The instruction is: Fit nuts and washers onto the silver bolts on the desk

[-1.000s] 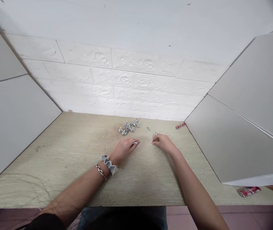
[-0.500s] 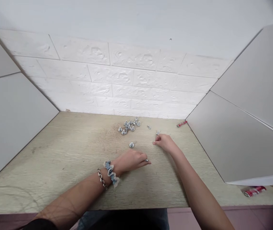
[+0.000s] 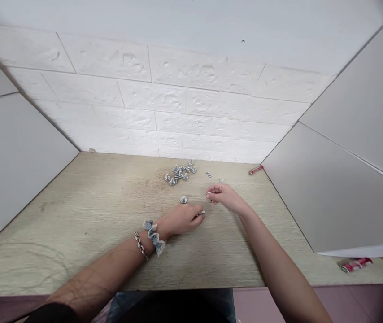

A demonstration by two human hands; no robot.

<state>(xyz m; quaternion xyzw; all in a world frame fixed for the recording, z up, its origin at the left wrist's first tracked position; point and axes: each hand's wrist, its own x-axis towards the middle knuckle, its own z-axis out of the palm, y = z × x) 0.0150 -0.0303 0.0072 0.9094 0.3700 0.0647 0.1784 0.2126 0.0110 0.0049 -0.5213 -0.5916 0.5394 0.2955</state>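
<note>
My left hand [image 3: 183, 219], with a scrunchie and chain bracelet at its wrist, is closed on a bolt [image 3: 201, 213] whose metal end pokes past the fingertips. Just ahead and to the right, my right hand [image 3: 224, 196] pinches a thin, pale metal piece [image 3: 208, 193] that looks like a washer. One bolt with a washer on it [image 3: 184, 200] stands beyond my left hand. Farther back is a pile of similar bolts [image 3: 179, 172]. Small metal pieces [image 3: 208, 174] lie right of the pile. Another bolt [image 3: 222, 181] shows partly behind my right hand.
The wooden tabletop [image 3: 93, 202] ends at a white brick-patterned wall [image 3: 171, 101]. Grey panels stand at the left [image 3: 23, 152] and right [image 3: 339, 188]. Two red cylinders lie at the right, one far [image 3: 255, 170], one near [image 3: 356, 265]. Brown specks lie left of the pile.
My right hand has moved left, away from the bolt behind it, and the thin metal piece now shows in its fingers. The two hands are closer together. The view has tilted slightly.
</note>
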